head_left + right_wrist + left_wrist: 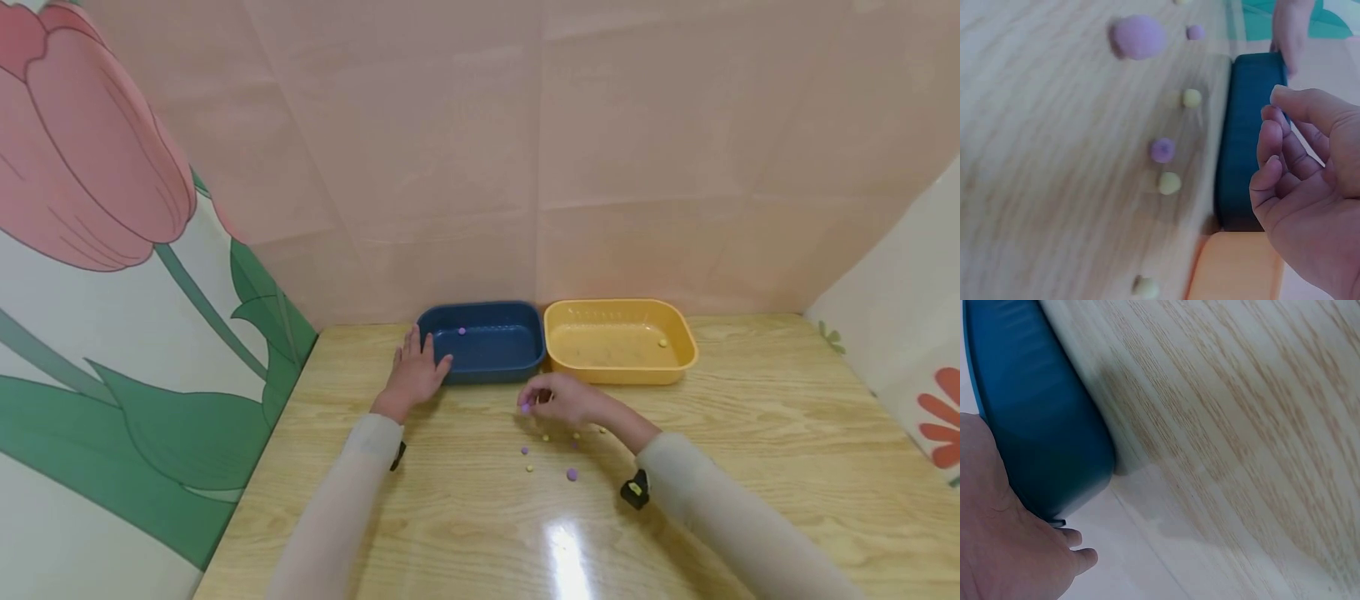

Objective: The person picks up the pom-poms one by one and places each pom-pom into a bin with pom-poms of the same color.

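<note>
The right hand (561,398) has its fingers curled, the tips pinching a purple ball (525,409) just above the desk (450,533). The left hand (417,375) lies with its fingers straight and spread against the left end of the blue bin (491,377), touching its rim.

Just toward the person from the right fingertips is a small purple ball (525,451), with a yellow ball (529,468) close behind it. To the right of those fingertips, on the near side of the hand, 2 more yellow balls (546,437) and 1 purple bead (575,445) lie near each other; another yellow bead (603,431) sits farther right, by the wrist. The large purple ball (572,475) is nearer the person than any of these, right of the fingertips.

Beyond the right fingers and to their left stands the blue bin, holding 1 purple pellet (462,332), which lies to the right of the left fingers. Beyond the right fingers and to their right, next to the blue bin, is the yellow bin (618,377), with 1 yellow pellet (663,343) toward its right end.

Farthest out, past the bins, hangs a pink sheet (450,150); left of the left fingers is a tulip panel (97,142).
</note>
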The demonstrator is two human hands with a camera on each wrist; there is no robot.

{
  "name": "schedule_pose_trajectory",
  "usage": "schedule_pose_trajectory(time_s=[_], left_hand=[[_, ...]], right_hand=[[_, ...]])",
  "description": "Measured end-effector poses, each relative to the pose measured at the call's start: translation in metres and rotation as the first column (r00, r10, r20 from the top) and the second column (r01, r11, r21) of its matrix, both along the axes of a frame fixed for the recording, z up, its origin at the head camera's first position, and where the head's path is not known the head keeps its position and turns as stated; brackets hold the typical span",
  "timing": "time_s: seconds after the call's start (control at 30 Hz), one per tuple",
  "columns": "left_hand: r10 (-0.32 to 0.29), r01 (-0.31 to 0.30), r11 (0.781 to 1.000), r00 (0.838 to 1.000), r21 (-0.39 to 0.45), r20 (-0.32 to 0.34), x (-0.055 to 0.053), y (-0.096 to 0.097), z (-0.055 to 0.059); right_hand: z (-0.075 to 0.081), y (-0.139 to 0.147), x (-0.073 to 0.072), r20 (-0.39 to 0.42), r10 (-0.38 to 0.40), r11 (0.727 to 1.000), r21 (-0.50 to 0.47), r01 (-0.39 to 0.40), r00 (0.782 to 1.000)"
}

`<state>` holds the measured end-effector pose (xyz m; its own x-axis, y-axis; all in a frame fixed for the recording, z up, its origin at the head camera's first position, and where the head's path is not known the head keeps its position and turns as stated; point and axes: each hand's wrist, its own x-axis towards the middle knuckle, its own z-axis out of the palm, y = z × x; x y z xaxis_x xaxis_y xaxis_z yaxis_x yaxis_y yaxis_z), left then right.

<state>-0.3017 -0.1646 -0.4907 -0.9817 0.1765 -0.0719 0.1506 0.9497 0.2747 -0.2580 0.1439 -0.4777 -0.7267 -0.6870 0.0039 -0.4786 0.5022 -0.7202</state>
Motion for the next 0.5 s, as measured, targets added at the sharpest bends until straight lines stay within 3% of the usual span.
schedule_pose_trajectory(time_s=[0.33, 0.5], left_hand=[[0.009, -0.008, 1.000, 1.000, -0.004, 0.007, -0.001, 0.000, -0.002], [0.015, -0.015, 1.000, 1.000, -0.009, 0.014, -0.004, 0.000, -0.004]], right_hand=[[0.015, -0.001, -0.010, -0.073, -0.035, 0.999, -0.015, 0.034, 0.997], [0.023, -0.001, -0.017, -0.027, -0.083, 0.996, -0.022, 0.082, 0.996]])
